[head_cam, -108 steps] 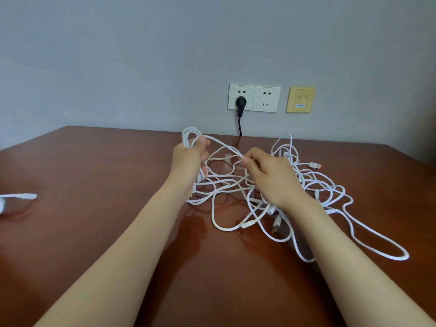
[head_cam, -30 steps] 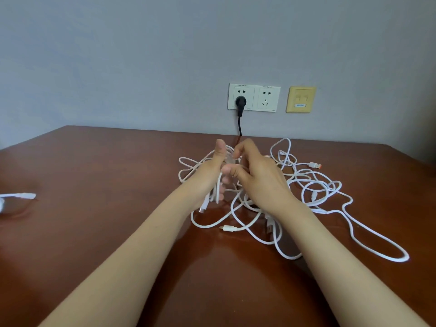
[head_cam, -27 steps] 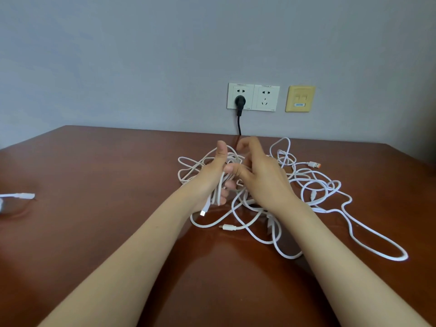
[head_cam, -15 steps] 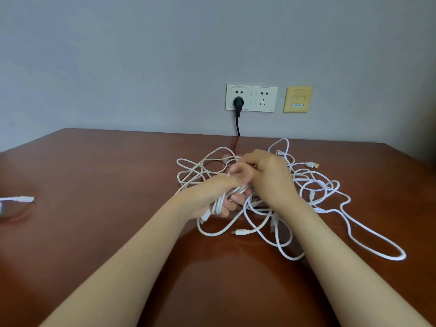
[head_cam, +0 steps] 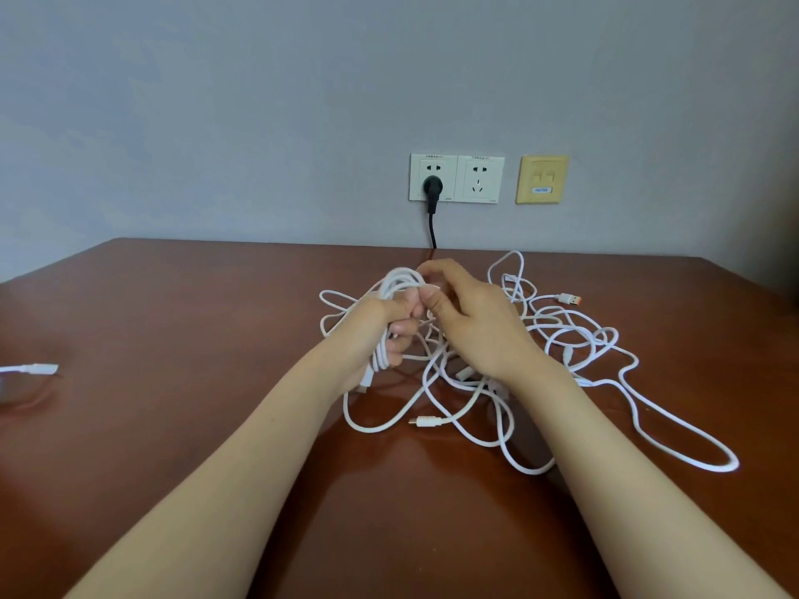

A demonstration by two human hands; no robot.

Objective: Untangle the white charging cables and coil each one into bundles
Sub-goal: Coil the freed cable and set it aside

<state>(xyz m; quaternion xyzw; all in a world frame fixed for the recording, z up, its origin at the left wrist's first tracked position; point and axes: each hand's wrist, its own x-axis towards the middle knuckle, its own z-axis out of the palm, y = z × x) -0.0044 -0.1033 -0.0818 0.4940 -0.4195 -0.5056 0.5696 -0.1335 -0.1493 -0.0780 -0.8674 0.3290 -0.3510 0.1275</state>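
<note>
Since half second ago we see another loop on white cable coil. Our left hand fingers curled round it; right hand fingers pinching strand at coil's 3 o'clock. Remaining tangle on bench, hands' 3 o'clock. We judge coiling barely begun.

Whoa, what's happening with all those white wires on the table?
A person is sorting out tangled white charging cables on a brown table. Their left hand grips a small coil of cable loops, and the right hand pinches the cable at the top of that coil. The rest of the tangle lies loose on the table, mostly to the right, not yet coiled. One more cable end lies apart at the far left.
</note>
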